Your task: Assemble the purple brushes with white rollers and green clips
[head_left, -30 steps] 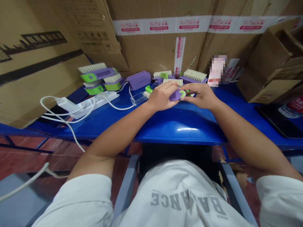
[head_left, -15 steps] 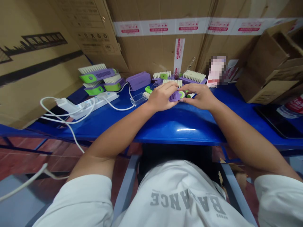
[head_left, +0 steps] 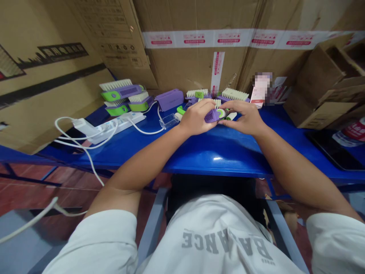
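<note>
My left hand (head_left: 196, 118) is wrapped round a purple and green brush device (head_left: 213, 114) with a ribbed purple end, held just above the blue table (head_left: 216, 152). My right hand (head_left: 245, 118) pinches the green and white end of the same device from the right. Both hands meet over the middle of the table. Behind them lie more brushes with white bristles (head_left: 234, 94). Most of the held device is hidden by my fingers.
A stack of purple and green brush units (head_left: 122, 97) sits at the back left beside a white power strip (head_left: 112, 125) with white cables. A purple case (head_left: 170, 99) and a clear plastic piece (head_left: 169, 120) lie near. Cardboard boxes (head_left: 325, 83) ring the table. A dark tablet (head_left: 335, 152) lies at right.
The hands stay together on the device with hardly any shift. The camera has tilted slightly, so everything sits a little lower and to the right in the picture.
</note>
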The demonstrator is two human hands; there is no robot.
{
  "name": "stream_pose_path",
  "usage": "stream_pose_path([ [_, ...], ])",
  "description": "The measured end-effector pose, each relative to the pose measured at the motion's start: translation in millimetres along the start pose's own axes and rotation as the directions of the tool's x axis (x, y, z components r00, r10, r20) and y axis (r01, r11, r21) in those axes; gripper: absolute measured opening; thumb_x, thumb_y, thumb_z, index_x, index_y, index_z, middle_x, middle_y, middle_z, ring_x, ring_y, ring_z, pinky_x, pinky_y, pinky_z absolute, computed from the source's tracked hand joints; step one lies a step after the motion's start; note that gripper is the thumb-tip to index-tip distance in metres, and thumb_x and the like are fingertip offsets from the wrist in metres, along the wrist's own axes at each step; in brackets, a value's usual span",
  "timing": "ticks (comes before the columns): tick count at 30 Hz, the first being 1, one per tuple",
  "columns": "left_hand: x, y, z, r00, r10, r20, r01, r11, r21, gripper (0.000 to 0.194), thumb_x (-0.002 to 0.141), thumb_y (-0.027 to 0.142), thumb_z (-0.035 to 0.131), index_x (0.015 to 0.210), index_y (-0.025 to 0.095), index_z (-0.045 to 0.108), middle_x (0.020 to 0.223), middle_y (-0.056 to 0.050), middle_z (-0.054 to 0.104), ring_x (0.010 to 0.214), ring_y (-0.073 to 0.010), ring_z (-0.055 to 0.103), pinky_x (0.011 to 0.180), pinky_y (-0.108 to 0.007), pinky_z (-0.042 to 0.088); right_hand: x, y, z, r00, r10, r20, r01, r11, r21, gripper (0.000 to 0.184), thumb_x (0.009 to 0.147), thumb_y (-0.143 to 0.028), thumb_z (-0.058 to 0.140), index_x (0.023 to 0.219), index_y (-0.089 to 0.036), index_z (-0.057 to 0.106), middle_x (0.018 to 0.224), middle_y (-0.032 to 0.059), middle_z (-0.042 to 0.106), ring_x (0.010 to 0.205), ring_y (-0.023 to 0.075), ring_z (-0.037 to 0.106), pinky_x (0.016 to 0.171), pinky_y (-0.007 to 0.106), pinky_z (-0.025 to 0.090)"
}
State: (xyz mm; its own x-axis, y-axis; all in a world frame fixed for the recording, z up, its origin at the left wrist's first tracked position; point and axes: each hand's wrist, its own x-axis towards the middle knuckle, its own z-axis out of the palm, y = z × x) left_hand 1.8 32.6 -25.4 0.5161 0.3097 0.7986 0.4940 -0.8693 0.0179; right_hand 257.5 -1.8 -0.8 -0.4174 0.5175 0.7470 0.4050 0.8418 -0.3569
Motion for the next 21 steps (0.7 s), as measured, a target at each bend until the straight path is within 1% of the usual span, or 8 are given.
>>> stream_pose_path([
  [4,0,-1,-2.2,0.999,-0.032,-0.003,0.032,0.999,-0.016,0.044,0.099,0.045,0.09,0.132,0.023,0.073,0.141,-0.014,0.082,0.134,-0.0342,0.08,0.115,-0.049,0.067,1,-14,-5,0.998,-0.026,-0.062,0.023,0.998,-0.051,0.059,0.085,-0.071,0.099,0.129,-0.033,0.088,0.126,0.0088,0.09,0.122,0.0385,0.085,0.115,0.058,0.068],
  [8,1,-1,-5.0,0.993,-0.109,-0.04,0.107,0.993,-0.047,0.055,0.101,0.047,0.089,0.145,0.024,0.066,0.143,-0.013,0.08,0.134,-0.0329,0.079,0.116,-0.048,0.065,3,-24,-13,0.99,-0.044,-0.134,0.036,0.998,-0.058,0.057,0.088,-0.065,0.099,0.134,-0.034,0.086,0.124,0.0089,0.089,0.123,0.0402,0.084,0.117,0.061,0.067],
  [10,0,-1,-3.6,0.985,-0.156,-0.073,0.151,0.986,-0.07,0.058,0.103,0.046,0.087,0.151,0.026,0.061,0.143,-0.011,0.079,0.132,-0.0312,0.079,0.114,-0.047,0.065,3,-19,-13,0.985,0.005,-0.17,-0.012,0.999,-0.042,0.058,0.089,-0.063,0.099,0.137,-0.034,0.085,0.128,0.0093,0.088,0.123,0.0391,0.083,0.115,0.06,0.069],
  [12,-2,-1,0.6,0.977,-0.185,-0.104,0.176,0.98,-0.092,0.061,0.106,0.048,0.085,0.156,0.029,0.056,0.144,-0.011,0.077,0.133,-0.0302,0.079,0.112,-0.047,0.066,2,-8,-7,0.977,0.086,-0.196,-0.082,0.996,0.027,0.062,0.089,-0.065,0.098,0.141,-0.033,0.083,0.129,0.009,0.087,0.119,0.0358,0.084,0.105,0.055,0.074],
  [13,-2,0,3.3,0.974,-0.196,-0.115,0.185,0.978,-0.1,0.063,0.107,0.049,0.084,0.159,0.03,0.053,0.145,-0.011,0.076,0.134,-0.03,0.079,0.111,-0.048,0.067,2,-1,-3,0.975,0.127,-0.184,-0.114,0.99,0.083,0.064,0.09,-0.066,0.097,0.142,-0.032,0.082,0.126,0.0087,0.088,0.115,0.0337,0.085,0.099,0.051,0.076],
  [15,-3,1,8.0,0.968,-0.217,-0.127,0.203,0.972,-0.114,0.062,0.11,0.052,0.08,0.161,0.031,0.051,0.146,-0.011,0.075,0.135,-0.0296,0.078,0.109,-0.047,0.068,0,13,5,0.971,0.203,-0.128,-0.177,0.965,0.191,0.064,0.091,-0.068,0.096,0.139,-0.027,0.083,0.121,0.0095,0.089,0.109,0.0308,0.087,0.096,0.048,0.076],
  [18,-1,-1,9.7,0.964,-0.238,-0.115,0.214,0.959,-0.188,0.052,0.116,0.06,0.07,0.156,0.03,0.056,0.144,-0.011,0.077,0.133,-0.0274,0.079,0.104,-0.042,0.068,0,26,15,0.954,0.27,-0.127,-0.221,0.925,0.31,0.068,0.086,-0.072,0.098,0.134,-0.025,0.086,0.12,0.0102,0.091,0.107,0.0304,0.088,0.097,0.048,0.077],
  [21,6,-8,5.5,0.961,-0.256,-0.102,0.198,0.899,-0.39,0.046,0.118,0.07,0.061,0.135,0.028,0.068,0.131,-0.008,0.082,0.121,-0.0247,0.083,0.1,-0.04,0.068,3,26,16,0.942,0.307,-0.138,-0.232,0.889,0.395,0.067,0.083,-0.074,0.1,0.129,-0.025,0.088,0.119,0.0096,0.092,0.11,0.0316,0.089,0.096,0.049,0.077],
])
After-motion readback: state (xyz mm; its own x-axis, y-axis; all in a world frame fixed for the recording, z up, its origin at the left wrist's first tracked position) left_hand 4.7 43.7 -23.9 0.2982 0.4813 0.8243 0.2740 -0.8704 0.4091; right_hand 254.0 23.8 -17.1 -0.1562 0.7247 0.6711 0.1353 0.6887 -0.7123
